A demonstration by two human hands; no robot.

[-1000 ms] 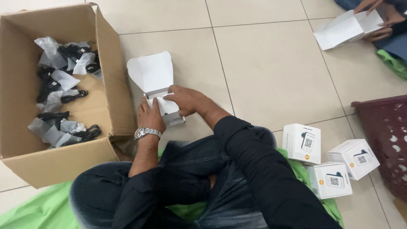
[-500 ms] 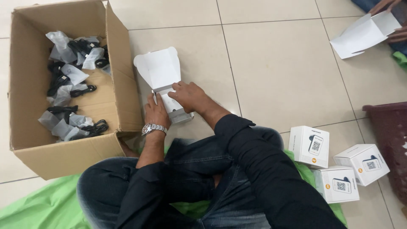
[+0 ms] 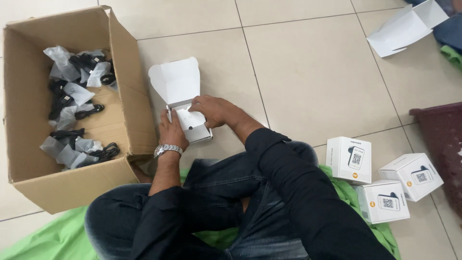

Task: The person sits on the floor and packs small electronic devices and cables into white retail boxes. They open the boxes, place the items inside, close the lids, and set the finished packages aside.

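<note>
A small white box lies on the tiled floor in front of my crossed legs, its lid flap standing open toward the far side. My left hand, a metal watch on its wrist, grips the box's left side. My right hand rests on top of the box, fingers pressing on the white insert inside. What lies under the insert is hidden.
A big cardboard carton at my left holds several black cables in clear bags. Three closed white boxes stand at my right. A dark red basket sits at the right edge. Another open white box lies far right. Green cloth lies under me.
Both hands have stayed on the small white box. My right hand has shifted a little over the top of the insert. The view has moved slightly.
</note>
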